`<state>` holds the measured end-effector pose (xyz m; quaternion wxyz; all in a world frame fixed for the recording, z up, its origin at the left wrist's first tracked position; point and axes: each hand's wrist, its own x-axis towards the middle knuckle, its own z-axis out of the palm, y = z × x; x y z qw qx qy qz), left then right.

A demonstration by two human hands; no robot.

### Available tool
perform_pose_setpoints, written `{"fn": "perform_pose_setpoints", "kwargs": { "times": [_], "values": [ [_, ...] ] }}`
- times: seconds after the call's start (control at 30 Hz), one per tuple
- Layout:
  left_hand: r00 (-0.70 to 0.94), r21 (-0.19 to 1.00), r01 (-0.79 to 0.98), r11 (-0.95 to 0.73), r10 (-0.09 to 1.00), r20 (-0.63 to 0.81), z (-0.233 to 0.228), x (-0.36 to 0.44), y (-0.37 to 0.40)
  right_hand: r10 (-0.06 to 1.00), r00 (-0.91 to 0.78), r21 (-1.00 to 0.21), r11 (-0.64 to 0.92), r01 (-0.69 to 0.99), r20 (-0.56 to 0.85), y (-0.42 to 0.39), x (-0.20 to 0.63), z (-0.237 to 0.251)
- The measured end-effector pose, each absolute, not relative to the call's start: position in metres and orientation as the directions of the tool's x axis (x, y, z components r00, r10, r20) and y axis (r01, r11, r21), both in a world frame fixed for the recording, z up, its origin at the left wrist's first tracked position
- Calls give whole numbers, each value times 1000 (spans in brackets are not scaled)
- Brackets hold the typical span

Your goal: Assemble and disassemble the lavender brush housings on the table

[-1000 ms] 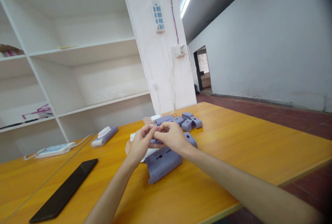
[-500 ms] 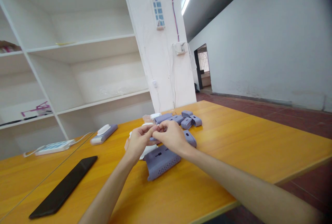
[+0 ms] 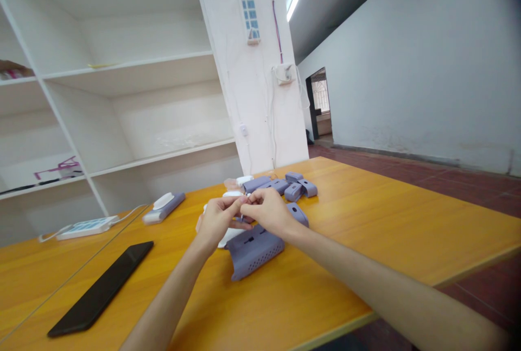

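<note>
Head view. Bare room: white open shelving at the back, a white pillar (image 3: 252, 69) carrying a wall-mounted power strip (image 3: 249, 17), grey wall, dark red floor. Work surface is an orange wooden table (image 3: 366, 231).

Landmark for positions: the perforated lavender housing (image 3: 254, 250), lying flat on the table near the middle.

Left hand (image 3: 217, 221) and right hand (image 3: 268, 211) meet just above the far edge of the housing, fingertips touching. Between them a small thin part (image 3: 241, 217), pale and pin-like, is pinched; too small to identify. Both hands are closed to a narrow fingertip pinch on it. Which hand bears the load cannot be told.

Under the left hand, touching the housing's left end, a white piece (image 3: 226, 238), mostly hidden. Just beyond the right hand, a rounded lavender part (image 3: 299, 214). Farther behind the housing, toward the pillar, a cluster of lavender parts (image 3: 285, 187). Well to the left of the housing: a lavender-and-white device (image 3: 163, 206), a white power strip (image 3: 83, 228) with its cable, and nearer the camera a black tablet (image 3: 101, 288), flat on the table.

Judgement: the step in hand looks like fine handling of the small part, held clear of the housing, not yet seated in anything. Any next move would call for a steady pinch and careful alignment, since the part is slight and easily dropped among the loose pieces.
</note>
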<state>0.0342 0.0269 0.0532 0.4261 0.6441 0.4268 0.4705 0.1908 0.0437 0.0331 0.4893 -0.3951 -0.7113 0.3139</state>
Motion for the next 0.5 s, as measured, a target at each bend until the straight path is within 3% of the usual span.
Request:
{"fn": "perform_pose_setpoints", "kwargs": {
  "times": [0.23,0.5],
  "values": [
    [254,949,142,-282,937,240,57,35,22,885,-274,-877,436,201,377,45,186,30],
    [293,940,131,-314,918,266,66,35,18,877,-216,-872,465,154,430,36,185,36]
  ]
}}
